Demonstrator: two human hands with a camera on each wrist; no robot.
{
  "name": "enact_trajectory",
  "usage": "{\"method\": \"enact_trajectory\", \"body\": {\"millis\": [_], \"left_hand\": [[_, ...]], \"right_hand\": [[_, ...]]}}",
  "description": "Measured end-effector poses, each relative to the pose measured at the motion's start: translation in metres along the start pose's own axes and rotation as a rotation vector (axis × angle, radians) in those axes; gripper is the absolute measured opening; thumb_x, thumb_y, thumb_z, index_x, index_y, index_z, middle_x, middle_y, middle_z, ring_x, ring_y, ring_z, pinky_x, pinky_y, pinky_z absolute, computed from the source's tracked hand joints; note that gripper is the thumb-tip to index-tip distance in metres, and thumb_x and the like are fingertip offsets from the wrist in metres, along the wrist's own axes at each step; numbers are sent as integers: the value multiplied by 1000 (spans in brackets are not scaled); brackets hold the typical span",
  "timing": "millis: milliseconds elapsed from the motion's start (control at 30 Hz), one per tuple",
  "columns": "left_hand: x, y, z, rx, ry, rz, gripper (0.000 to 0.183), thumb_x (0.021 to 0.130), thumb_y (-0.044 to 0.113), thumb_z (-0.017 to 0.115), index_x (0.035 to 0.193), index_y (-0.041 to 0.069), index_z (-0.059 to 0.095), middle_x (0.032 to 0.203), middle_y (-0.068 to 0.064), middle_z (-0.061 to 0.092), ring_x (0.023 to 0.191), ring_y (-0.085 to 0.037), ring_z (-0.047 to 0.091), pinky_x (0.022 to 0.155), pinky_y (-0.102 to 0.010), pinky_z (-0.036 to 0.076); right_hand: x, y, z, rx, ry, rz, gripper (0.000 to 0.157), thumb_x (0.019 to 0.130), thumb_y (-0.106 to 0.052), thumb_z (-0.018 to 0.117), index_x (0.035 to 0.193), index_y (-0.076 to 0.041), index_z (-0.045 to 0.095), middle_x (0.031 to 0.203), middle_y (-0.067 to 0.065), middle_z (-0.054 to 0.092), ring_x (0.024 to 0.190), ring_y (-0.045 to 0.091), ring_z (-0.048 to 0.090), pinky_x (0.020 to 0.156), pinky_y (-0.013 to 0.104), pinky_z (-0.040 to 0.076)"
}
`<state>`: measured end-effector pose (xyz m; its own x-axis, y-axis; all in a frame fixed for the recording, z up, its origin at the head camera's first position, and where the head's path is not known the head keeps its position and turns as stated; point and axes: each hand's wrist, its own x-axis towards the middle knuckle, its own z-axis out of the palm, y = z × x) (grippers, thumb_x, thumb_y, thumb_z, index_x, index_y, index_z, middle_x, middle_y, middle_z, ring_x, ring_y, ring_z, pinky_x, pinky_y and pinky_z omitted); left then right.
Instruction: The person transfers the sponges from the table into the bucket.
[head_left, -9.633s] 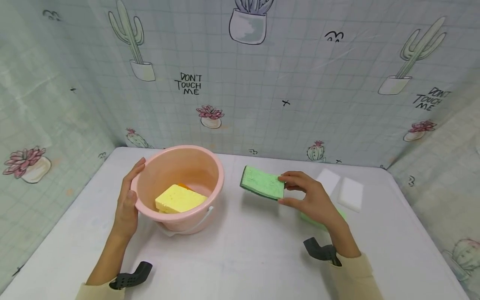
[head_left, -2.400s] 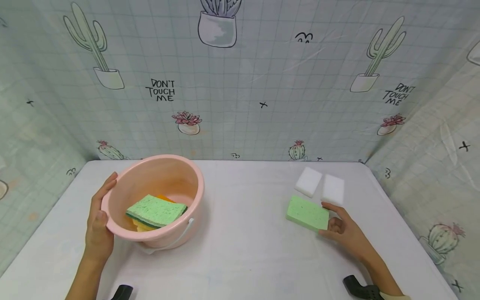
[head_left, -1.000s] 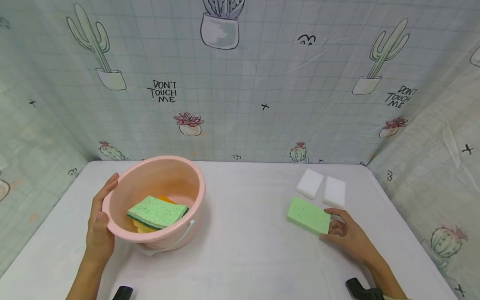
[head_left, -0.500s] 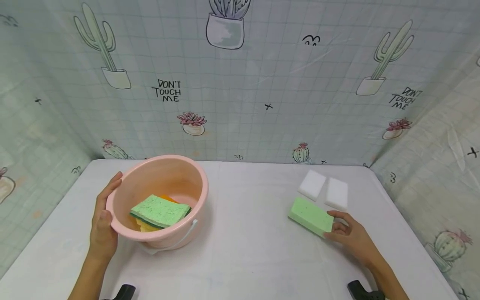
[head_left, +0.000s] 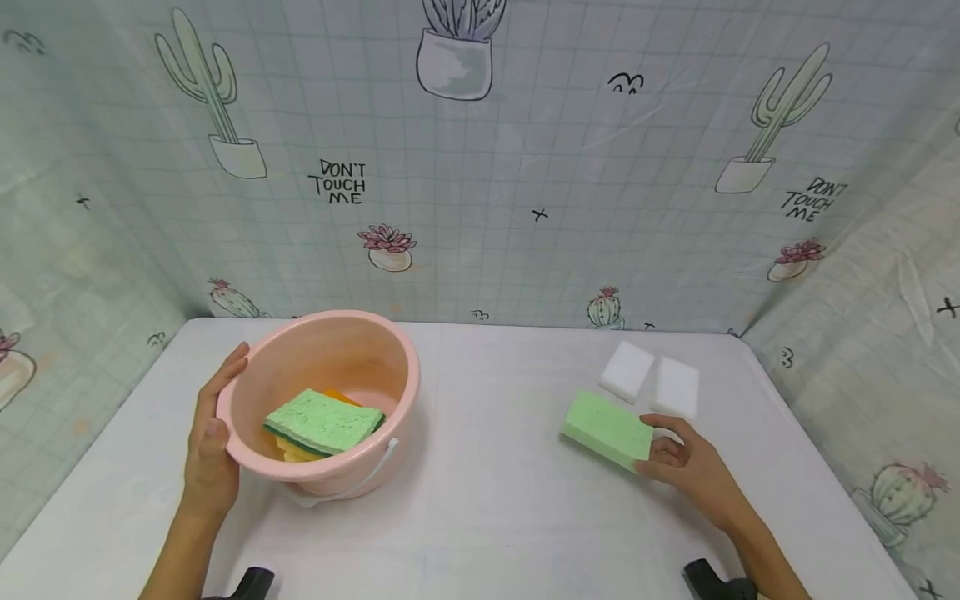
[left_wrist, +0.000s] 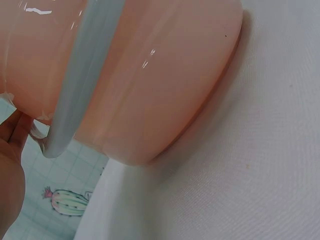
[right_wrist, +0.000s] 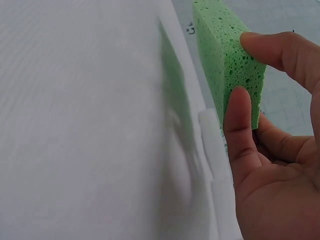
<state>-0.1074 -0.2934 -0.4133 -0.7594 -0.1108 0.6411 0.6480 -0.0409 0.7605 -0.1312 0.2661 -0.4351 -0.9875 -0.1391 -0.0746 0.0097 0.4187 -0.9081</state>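
My left hand (head_left: 210, 454) holds the pink bucket (head_left: 401, 392) by its left side, fingers and thumb at the rim; in the left wrist view its fingertips touch just under the rim. Inside the bucket a green sponge (head_left: 318, 419) with a dark green underside lies on a yellow sponge (head_left: 288, 452), with something orange (head_left: 341, 397) behind. My right hand (head_left: 693, 467) pinches a thick, plain light green sponge (head_left: 607, 427) by its right end, thumb on the near side. The right wrist view shows this sponge (right_wrist: 227, 55) raised over the white table, its green reflection beneath.
Two white sponge blocks (head_left: 626, 371) lie side by side behind the light green sponge. A pale handle (head_left: 360, 483) hangs along the bucket's front. The white table (head_left: 480, 500) ends at a patterned curtain (head_left: 480, 167) behind and at the sides.
The dark-backed green sponge went from my right hand into the bucket, onto the yellow one. My right hand then took the light green sponge, which has just shifted slightly left.
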Motion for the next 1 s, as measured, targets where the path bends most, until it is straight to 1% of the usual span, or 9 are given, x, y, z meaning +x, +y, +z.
{"method": "enact_trajectory", "body": {"millis": [267, 433, 567, 733, 867, 1000], "left_hand": [[0, -1, -1, -9, -5, 11, 58, 97, 32, 46, 142, -4, 36, 153, -18, 23, 141, -26, 19, 111, -23, 21], [0, -1, -1, -7, -7, 18, 58, 97, 32, 45, 142, -5, 36, 153, -18, 23, 141, -26, 19, 111, -23, 21], [0, -1, -2, -4, -8, 18, 58, 97, 31, 45, 142, -5, 36, 153, -18, 23, 141, -27, 19, 111, -23, 21], [0, 0, -2, -2, -8, 1, 59, 97, 32, 46, 142, -4, 36, 154, -17, 22, 141, -26, 19, 110, -22, 22], [1, 1, -1, 3, -4, -10, 59, 97, 33, 46, 142, -4, 36, 154, -17, 22, 141, -26, 18, 110, -22, 22], [1, 1, -1, 9, -3, -11, 59, 97, 34, 46, 142, -4, 36, 154, -17, 22, 141, -26, 18, 111, -22, 21]], "right_hand": [[8, -32, 9, 11, -26, -72, 60, 81, -18, 77, 134, -13, 48, 91, 14, 56, 77, 12, 54, 65, 26, 49], [14, -50, 17, 62, -57, -121, 61, 81, -15, 77, 135, -12, 49, 93, 16, 56, 77, 13, 55, 68, 25, 50], [18, -64, 24, 102, -71, -137, 61, 80, -13, 78, 134, -13, 50, 96, 17, 57, 79, 15, 56, 69, 26, 52], [22, -78, 32, 110, -75, -156, 60, 80, -13, 78, 134, -14, 51, 96, 16, 56, 79, 15, 56, 69, 26, 52], [25, -89, 38, 128, -94, -198, 59, 80, -11, 77, 134, -11, 51, 94, 16, 55, 78, 14, 54, 67, 25, 51], [28, -101, 45, 154, -101, -239, 58, 80, -9, 76, 133, -11, 53, 95, 17, 54, 78, 15, 55, 68, 24, 51]]}}
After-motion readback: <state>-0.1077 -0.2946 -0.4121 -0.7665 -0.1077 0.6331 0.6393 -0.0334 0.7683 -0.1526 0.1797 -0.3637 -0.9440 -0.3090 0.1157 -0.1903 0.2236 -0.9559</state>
